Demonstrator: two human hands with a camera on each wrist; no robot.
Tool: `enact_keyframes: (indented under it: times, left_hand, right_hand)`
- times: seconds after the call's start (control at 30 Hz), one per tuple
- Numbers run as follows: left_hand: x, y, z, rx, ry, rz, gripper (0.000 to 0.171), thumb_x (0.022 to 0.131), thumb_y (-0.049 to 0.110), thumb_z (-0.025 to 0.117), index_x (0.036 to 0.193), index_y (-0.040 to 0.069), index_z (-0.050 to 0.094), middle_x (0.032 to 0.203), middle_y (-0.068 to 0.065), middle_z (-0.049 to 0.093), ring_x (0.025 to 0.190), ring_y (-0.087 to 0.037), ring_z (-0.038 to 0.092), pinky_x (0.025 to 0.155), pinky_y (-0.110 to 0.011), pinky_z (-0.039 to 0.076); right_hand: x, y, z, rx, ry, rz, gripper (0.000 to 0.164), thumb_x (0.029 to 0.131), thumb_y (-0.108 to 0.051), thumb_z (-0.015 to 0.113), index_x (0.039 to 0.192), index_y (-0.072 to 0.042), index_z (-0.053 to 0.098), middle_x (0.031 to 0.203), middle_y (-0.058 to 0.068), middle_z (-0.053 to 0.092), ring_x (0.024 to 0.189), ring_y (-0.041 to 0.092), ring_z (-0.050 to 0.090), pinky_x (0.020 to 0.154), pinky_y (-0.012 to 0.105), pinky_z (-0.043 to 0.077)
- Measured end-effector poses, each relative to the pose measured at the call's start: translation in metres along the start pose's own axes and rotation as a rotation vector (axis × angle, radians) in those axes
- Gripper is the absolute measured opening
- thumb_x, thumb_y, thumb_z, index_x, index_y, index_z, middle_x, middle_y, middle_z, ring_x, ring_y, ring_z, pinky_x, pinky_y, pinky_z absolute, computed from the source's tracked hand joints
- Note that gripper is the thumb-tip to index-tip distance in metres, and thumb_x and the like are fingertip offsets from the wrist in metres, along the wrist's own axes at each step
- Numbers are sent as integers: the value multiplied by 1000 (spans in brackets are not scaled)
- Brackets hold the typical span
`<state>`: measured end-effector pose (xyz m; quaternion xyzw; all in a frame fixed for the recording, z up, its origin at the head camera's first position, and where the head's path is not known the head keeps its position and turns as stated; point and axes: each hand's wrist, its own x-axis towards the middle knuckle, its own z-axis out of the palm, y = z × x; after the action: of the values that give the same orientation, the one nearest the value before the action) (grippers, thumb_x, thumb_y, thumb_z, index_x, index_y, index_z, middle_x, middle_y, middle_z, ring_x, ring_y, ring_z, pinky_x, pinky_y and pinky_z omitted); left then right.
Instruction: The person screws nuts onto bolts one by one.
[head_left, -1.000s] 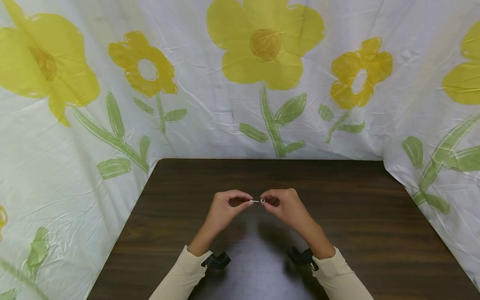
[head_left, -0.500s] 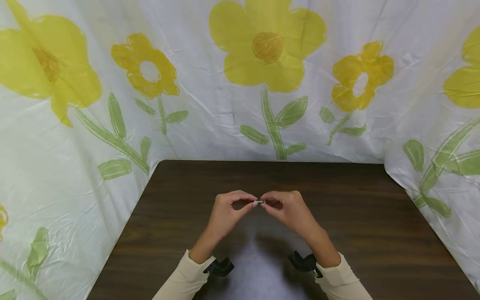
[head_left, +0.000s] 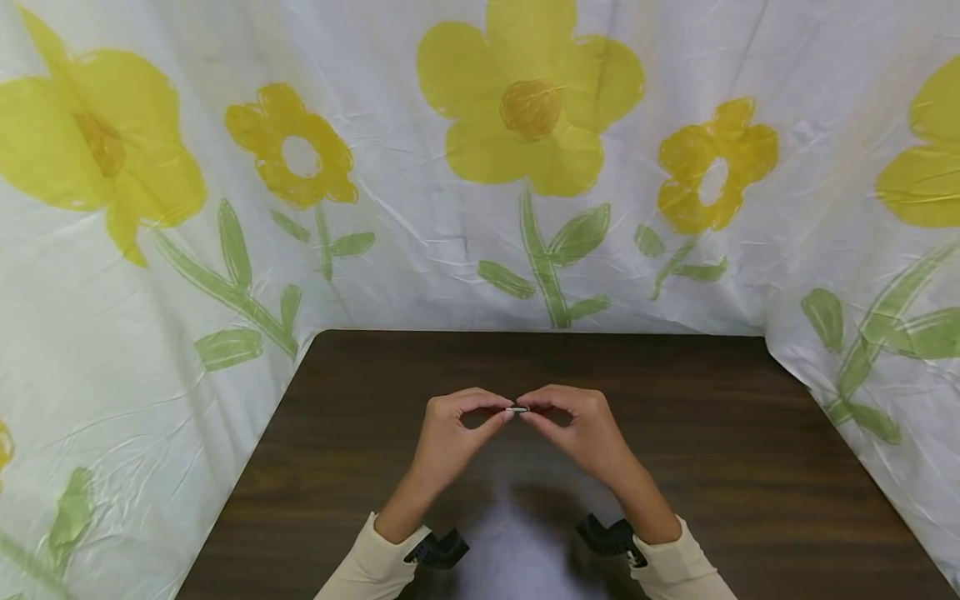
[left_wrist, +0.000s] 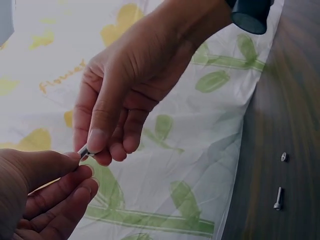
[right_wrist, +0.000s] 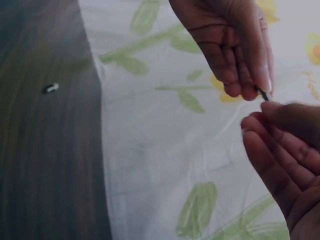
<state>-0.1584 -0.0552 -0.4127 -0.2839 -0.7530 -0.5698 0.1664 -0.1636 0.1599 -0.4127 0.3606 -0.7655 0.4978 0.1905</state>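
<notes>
Both hands meet fingertip to fingertip above the dark table. My left hand (head_left: 453, 433) pinches a slim metal bolt (head_left: 516, 409) between thumb and forefinger. Opposite it, my right hand (head_left: 583, 429) pinches the small round nut at the other end, largely hidden by the fingertips. In the left wrist view the silvery bolt (left_wrist: 83, 150) shows between the near left hand (left_wrist: 37, 192) and the right hand (left_wrist: 117, 95). The right wrist view shows it as a dark sliver between the right thumb and the left fingertips. How far the nut sits on the bolt cannot be seen.
On the wood-grain table (head_left: 360, 367) lie another nut (left_wrist: 284, 157) and another bolt (left_wrist: 278, 198). A small metal piece (right_wrist: 51, 88) also lies there in the right wrist view. A white curtain (head_left: 420, 275) with yellow flowers surrounds the table's edges.
The hands have come together: a gap between bolt and nut showed a second ago, and now they meet. The head view has tilted up slightly.
</notes>
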Motion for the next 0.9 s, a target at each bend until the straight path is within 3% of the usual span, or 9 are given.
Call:
enact_keyframes:
  times: [0.17,0.43,0.6,0.73,0.9]
  left_hand:
    - [3,5,1,-32,16,-1,6,90,14,80,96,12,80,91,0,77,85,-15,72,75,-41,60]
    - [6,11,4,-44,29,6,7,89,13,81,95,10,81,91,-1,77,86,-16,72,77,-35,59]
    - [7,16,4,-52,39,4,8,88,13,81,95,10,81,91,1,76,86,-16,72,76,-30,59]
    - [7,17,4,-58,34,12,8,88,12,81,95,9,81,92,0,77,86,-16,72,75,-38,60]
    - [9,18,3,-74,47,9,9,88,13,81,95,7,81,92,0,77,86,-17,73,75,-35,60]
  right_hand:
    - [-1,0,-2,101,31,49,20,86,-1,79,104,-11,78,99,2,76,85,14,73,70,29,61]
    - [0,-4,-5,249,36,87,20,85,8,75,102,-3,76,88,11,77,73,19,75,59,31,60]
    - [0,-5,-5,289,69,88,23,83,12,76,101,-1,76,89,13,75,67,18,70,54,29,55]
    - [0,-4,-5,300,107,61,26,79,15,78,99,-2,76,88,12,73,60,19,62,52,25,52]
    - [2,-5,-2,276,158,9,28,75,17,80,97,0,77,88,11,75,58,22,63,52,26,54]
